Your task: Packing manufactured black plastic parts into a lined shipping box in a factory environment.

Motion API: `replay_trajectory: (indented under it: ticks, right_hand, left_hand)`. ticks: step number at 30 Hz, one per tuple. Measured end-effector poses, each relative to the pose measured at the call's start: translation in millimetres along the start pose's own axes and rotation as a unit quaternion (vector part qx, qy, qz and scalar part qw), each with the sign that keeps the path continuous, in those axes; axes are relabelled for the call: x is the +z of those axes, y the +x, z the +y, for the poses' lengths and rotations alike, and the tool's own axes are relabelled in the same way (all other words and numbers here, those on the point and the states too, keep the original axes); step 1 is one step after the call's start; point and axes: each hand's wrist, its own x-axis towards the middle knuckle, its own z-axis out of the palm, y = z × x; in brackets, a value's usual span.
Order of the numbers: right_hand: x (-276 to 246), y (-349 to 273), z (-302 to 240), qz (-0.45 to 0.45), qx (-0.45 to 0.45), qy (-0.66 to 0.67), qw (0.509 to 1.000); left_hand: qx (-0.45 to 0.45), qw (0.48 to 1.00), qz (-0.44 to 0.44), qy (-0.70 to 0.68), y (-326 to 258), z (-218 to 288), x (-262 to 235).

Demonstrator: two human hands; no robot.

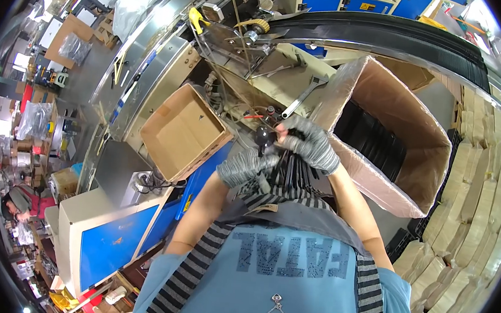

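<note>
Both my hands wear grey striped gloves that leave the fingertips bare, and they are close together in front of my apron (317,212). My left hand (247,167) is closed, its fingers curled beside a bundle of thin black strips (293,170). My right hand (313,147) is closed too, thumb and fingertips brought together just above the strips. What either hand grips is too small or hidden to make out. Near the fingertips is a shiny black ball-shaped knob (265,136). A thin red-handled item (253,117) lies just beyond it.
At the right stands a lined carton (420,164) holding black strip-like pieces (370,133). An open cardboard box (176,130) is at the left. An adjustable wrench (304,97) lies on the machine bed beyond my hands. Stacked pale bundles (471,191) fill the far right.
</note>
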Motion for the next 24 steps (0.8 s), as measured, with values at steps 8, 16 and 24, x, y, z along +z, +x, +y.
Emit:
replay_trajectory:
  ticks: [8,16,24]
  right_hand:
    - [14.6,-0.9,-15.0,-0.03,0.082,0.012,0.996]
    - [5.9,-1.5,-34.1,0.037,0.237,0.072,0.968]
    - [40.1,-7.2,9.8,0.265,0.121,0.0,0.957]
  left_hand:
    - [0.139,0.982,-0.047,0.12,11.9,-28.6,-1.5]
    - [0.246,0.873,0.277,0.318,1.9,-15.2,33.7]
    - [0.169,0.725,0.172,0.645,-4.7,-8.2,24.5]
